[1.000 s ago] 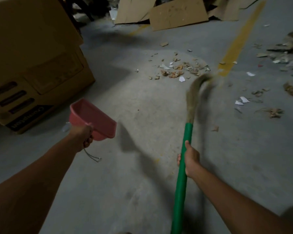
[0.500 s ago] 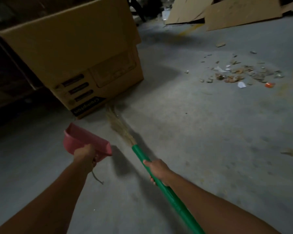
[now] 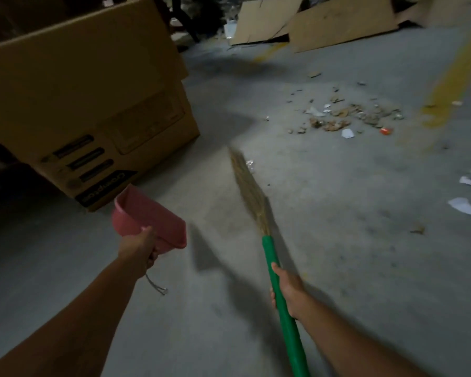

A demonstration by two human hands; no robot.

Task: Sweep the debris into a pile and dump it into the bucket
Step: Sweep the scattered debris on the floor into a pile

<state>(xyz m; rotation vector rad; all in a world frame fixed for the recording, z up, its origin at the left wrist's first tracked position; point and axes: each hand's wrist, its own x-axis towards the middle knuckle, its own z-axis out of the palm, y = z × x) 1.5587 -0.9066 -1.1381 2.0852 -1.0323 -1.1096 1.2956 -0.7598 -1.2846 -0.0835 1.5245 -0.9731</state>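
Observation:
My right hand (image 3: 287, 291) grips the green handle of a broom (image 3: 276, 270); its straw head points up and left over the concrete floor, blurred by motion. Just beyond the straw tip lies a small crumpled scrap (image 3: 249, 164). My left hand (image 3: 142, 247) holds a pink dustpan (image 3: 150, 217) by its handle, raised above the floor, a wire loop dangling below. A loose pile of debris (image 3: 346, 117), paper bits and brown crumbs, lies on the floor farther ahead to the right. No bucket is in view.
A large cardboard box (image 3: 87, 104) stands close at the left. Flattened cardboard sheets (image 3: 337, 20) lean at the back. A yellow floor stripe (image 3: 452, 80) runs at the right, with white paper scraps (image 3: 464, 205) near the right edge.
The broom head has swung from beside the box toward the right and middle of the floor. My view has turned right, bringing the debris pile nearer the centre. The dustpan stays raised.

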